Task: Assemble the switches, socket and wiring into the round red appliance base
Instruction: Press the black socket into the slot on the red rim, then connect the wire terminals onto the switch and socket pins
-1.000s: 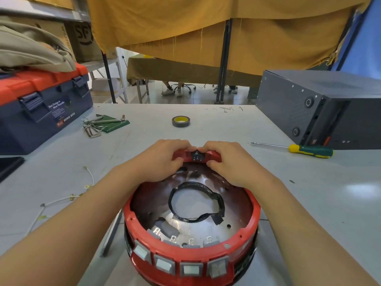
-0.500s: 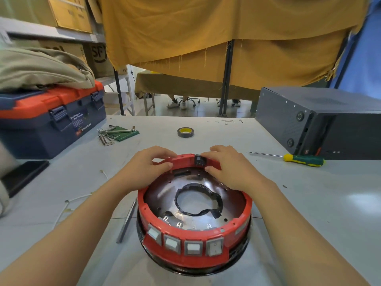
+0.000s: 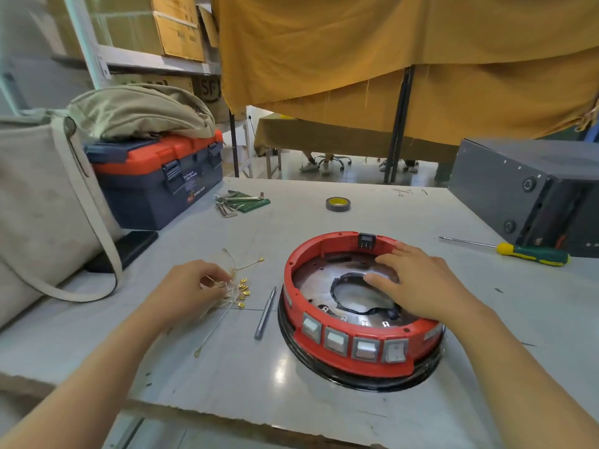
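Right now the round red base (image 3: pixel 327 251) sits on the grey counter (image 3: pixel 291 377), toward its near edge, resting on a black ring. Four pale rocker switches (image 3: pixel 356 343) line its near wall, a small black socket (image 3: pixel 367 242) is set into the far rim, and a shiny metal plate with a ragged black-edged hole fills the inside.

The right hand (image 3: pixel 411 283) lies flat inside the base, fingers straight and pressing on the plate, holding nothing. The left hand (image 3: pixel 184 288) is out to the left, fingertips pinching a bundle of pale wires (image 3: pixel 235 286) with brass terminals that lies on the counter.

Between the hands a thin grey metal rod (image 3: pixel 265 314) lies just beside the base. A screwdriver (image 3: pixel 531 254) with a yellow and green handle lies to the right, near a dark metal box (image 3: pixel 505 179). A tape roll (image 3: pixel 338 204) and hex keys (image 3: pixel 238 202) are well beyond, a toolbox (image 3: pixel 155 179) at far left. Bare counter surrounds the base in front and to its right.
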A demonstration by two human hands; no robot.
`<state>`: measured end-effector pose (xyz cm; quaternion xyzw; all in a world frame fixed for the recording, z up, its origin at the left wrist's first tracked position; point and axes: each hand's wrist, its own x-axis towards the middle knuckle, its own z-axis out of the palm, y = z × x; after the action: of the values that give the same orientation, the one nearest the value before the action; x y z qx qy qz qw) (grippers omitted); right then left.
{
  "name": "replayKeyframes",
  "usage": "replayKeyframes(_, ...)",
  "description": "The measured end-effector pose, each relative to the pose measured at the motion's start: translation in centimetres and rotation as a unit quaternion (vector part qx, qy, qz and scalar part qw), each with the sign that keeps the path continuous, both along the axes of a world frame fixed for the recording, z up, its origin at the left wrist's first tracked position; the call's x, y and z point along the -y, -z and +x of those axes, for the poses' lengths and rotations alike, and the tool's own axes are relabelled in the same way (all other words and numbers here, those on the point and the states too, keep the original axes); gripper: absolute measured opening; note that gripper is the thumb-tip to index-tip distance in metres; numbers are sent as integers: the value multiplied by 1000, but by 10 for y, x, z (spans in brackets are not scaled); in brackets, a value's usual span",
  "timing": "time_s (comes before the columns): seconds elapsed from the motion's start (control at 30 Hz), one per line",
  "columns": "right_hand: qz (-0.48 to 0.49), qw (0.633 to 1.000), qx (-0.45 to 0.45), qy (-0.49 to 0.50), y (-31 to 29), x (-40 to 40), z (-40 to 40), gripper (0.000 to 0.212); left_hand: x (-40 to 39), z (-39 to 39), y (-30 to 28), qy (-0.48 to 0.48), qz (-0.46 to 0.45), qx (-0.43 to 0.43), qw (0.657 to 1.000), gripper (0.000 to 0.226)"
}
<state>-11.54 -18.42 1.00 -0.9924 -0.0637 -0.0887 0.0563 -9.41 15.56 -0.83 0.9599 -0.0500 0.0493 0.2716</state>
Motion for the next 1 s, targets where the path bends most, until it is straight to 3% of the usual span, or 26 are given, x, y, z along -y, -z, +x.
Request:
replayKeyframes(0.27,-20,998,15,56,2,2,7,45,10,15,7,14,23,42,999,21)
replayKeyframes(0.6,-8,997,14,73,0,-1,5,42,40,69,6,12,75,0,997,26)
replayKeyframes(0.8,-1,997,16,71,1,0,5,40,51,84,11,-14,57,0,998,19)
replayKeyframes(1.0,14,997,22,69,2,1,5,41,56,91,10,2,74,-64,995,17)
